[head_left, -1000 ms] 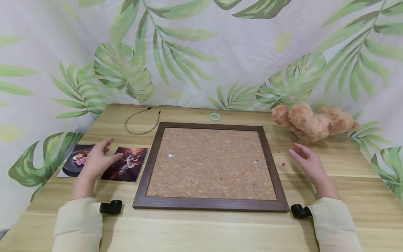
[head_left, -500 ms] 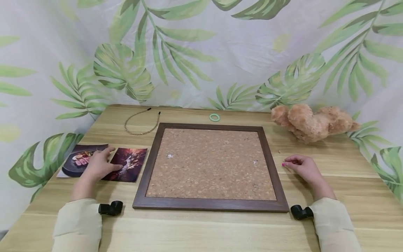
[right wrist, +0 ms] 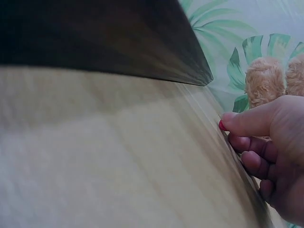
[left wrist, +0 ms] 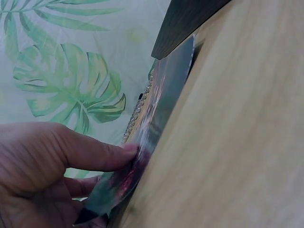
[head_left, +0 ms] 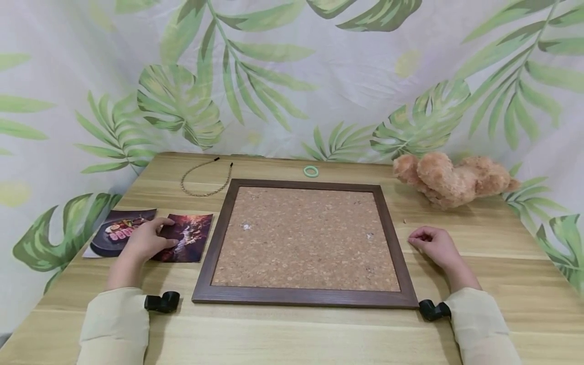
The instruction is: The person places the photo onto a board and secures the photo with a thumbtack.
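Observation:
My left hand (head_left: 145, 239) is at the left edge of a dark red and purple photo (head_left: 193, 238). In the left wrist view its thumb lies on the photo (left wrist: 159, 107), other fingers are partly hidden behind it, and the photo bends slightly. A second photo (head_left: 114, 234), of sliced food on a dark plate, lies partly under that hand. To the right of the framed cork board (head_left: 301, 238), my right hand (head_left: 435, 247) pinches a small red-pink pushpin (right wrist: 222, 125) between thumb and finger, low over the table. The pin is hidden in the head view.
Behind the photos lies a chain headband (head_left: 205, 193) with black ends. A mint-green ring (head_left: 311, 172) is beyond the board's far edge. A fluffy tan plush toy (head_left: 456, 180) lies at the back right. A tiny object (head_left: 404, 221) is right of the frame.
My right hand has come down to the table and picked up the pushpin. My left hand has lowered onto the red and purple photo, its fingers drawing in at the edge.

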A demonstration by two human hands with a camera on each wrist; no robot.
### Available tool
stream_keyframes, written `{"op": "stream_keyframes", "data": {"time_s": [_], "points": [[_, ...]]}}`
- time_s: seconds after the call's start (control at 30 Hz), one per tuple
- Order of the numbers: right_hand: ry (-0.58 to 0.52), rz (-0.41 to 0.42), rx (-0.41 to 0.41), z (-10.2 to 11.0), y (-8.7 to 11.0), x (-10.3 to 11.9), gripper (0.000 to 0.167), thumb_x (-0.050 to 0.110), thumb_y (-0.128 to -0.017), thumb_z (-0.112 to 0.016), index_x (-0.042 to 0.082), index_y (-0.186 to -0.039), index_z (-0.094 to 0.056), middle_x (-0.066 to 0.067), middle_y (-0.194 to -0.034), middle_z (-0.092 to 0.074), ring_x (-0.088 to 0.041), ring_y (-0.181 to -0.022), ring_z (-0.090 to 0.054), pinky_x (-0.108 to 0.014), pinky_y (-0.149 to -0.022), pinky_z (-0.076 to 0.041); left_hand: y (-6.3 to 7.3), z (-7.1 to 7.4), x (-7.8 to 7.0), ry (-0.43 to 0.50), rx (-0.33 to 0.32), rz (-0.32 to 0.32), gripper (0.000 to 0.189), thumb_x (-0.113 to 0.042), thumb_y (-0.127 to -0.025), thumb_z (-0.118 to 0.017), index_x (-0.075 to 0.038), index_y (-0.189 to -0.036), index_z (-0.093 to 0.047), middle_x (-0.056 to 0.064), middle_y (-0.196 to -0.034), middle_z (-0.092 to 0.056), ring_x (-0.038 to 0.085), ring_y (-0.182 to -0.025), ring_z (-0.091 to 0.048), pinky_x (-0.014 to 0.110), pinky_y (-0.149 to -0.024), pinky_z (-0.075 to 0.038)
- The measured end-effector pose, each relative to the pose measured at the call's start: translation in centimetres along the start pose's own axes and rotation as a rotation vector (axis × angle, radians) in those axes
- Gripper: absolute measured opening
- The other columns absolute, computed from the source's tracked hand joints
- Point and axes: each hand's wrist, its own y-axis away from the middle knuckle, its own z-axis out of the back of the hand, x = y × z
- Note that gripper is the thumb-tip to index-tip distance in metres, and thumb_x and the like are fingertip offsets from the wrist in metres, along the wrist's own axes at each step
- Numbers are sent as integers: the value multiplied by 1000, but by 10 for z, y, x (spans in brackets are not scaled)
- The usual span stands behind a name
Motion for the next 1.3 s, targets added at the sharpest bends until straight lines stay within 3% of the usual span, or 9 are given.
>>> {"op": "stream_keyframes", "data": {"time_s": [0.17, 0.33, 0.47, 0.6, 0.73, 0.9, 1.1, 1.3], "points": [[-63, -18, -42, 0, 1, 1, 14, 7, -80, -60, -7, -82, -59, -7, -68, -54, -8, -56, -43, -23, -49, -36, -2, 2, 4, 64, 28, 9, 50, -18, -75, -65, 6, -115, -47, 33, -100, -46, 44, -90, -43, 51, -73, -34], [-174, -72, -68, 2, 0, 5, 17, 6, -83, -56, -10, -87, -53, -5, -68, -57, -7, -57, -50, -22, -50, -41, 3, 13, 13, 252, 63, 45, 54, -26, -83, -58, 5, -124, -41, 16, -97, -39, 27, -85, -36, 32, -67, -33], [-292, -150, -44, 8, -1, 11, 26, 8, -85, -53, -15, -98, -49, 2, -73, -59, -8, -63, -56, -22, -56, -45, 10, 28, 14, 335, 46, 57, 64, -35, -84, -54, 3, -131, -33, 15, -103, -36, 24, -87, -35, 25, -66, -34], [-279, -157, -17, 19, -1, 18, 34, 11, -85, -54, -15, -106, -49, 8, -77, -59, -5, -70, -55, -21, -60, -45, 12, 40, 5, 383, 23, 62, 68, -39, -83, -53, -2, -134, -27, 17, -111, -35, 23, -94, -36, 25, -71, -35], [-219, -103, -4, 30, -3, 24, 34, 8, -85, -54, -16, -107, -49, 7, -80, -60, -6, -74, -56, -22, -66, -45, 3, 42, -16, 473, 23, 35, 66, -33, -84, -54, -5, -136, -24, 11, -110, -33, 11, -83, -39, 21, -66, -37], [-198, -99, -9, 38, -10, 30, 35, 10, -86, -52, -16, -110, -48, -4, -89, -62, -7, -77, -57, -25, -72, -45, -20, 31, -60, 573, 108, -15, 68, -25, -84, -57, -9, -138, -20, 20, -119, -37, 11, -85, -46, 35, -81, -35], [-204, -133, -8, 39, -23, 43, 38, 21, -88, -51, -8, -112, -51, -5, -96, -59, -10, -84, -54, -31, -78, -43, -48, 1, -112, 725, 221, -105, 67, -4, -80, -58, -5, -137, -22, 25, -116, -41, 15, -86, -52, 34, -81, -40], [-261, -119, -22, 35, -39, 57, 35, 20, -87, -52, -6, -110, -52, -5, -92, -58, -11, -83, -54, -19, -69, -44, -66, -33, -152, 664, 295, -214, 72, -3, -75, -64, -7, -136, -26, 18, -108, -45, 21, -91, -46, 33, -76, -41]]}}
